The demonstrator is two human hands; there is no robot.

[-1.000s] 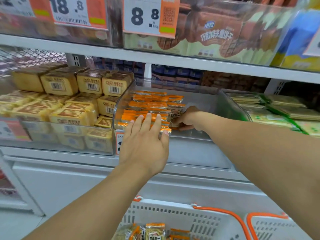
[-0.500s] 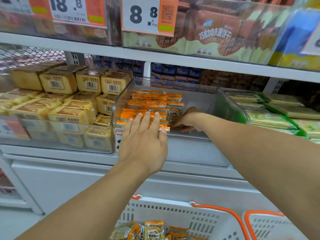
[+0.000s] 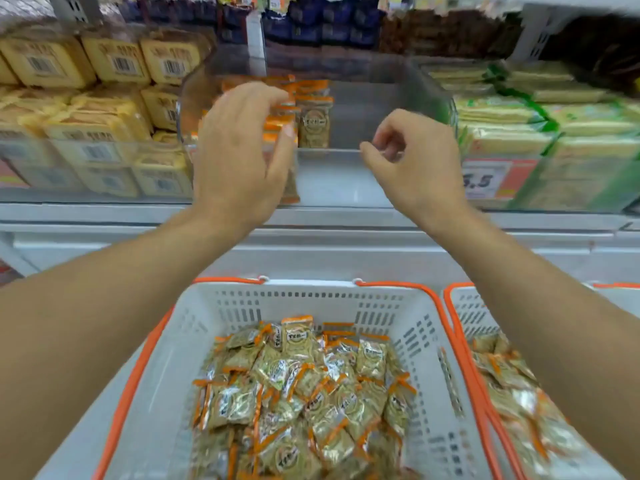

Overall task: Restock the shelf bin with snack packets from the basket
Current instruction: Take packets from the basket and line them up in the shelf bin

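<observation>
Both hands are raised in front of the clear shelf bin (image 3: 349, 174), and neither holds anything. The left hand (image 3: 242, 154) is spread, fingers loosely curved, with its fingertips over the bin's front left part, just in front of the orange-edged snack packets in the bin (image 3: 311, 112). Whether it touches them cannot be told, as the picture is blurred there. The right hand (image 3: 412, 161) hangs near the bin's front rim at the middle, its fingers curled in loosely with thumb and forefinger close together but gripping nothing.

The bin's packets are stacked in its left half; one packet stands upright, its round label facing near. The bin's right half is bare.

Left of the bin, yellow wrapped cakes (image 3: 104, 109) with barcode labels fill a neighbouring clear bin. To the right lie green-and-cream flat packs (image 3: 519, 123), with an orange price tag (image 3: 491, 180) below them on the front.

Near the viewer, below the shelf, a white basket (image 3: 426, 341) with orange handles holds a loose heap of snack packets (image 3: 298, 393), gold and silver with orange ends. A second basket (image 3: 464, 313) of the same kind, also holding such packets, sits just beside it on the right.
</observation>
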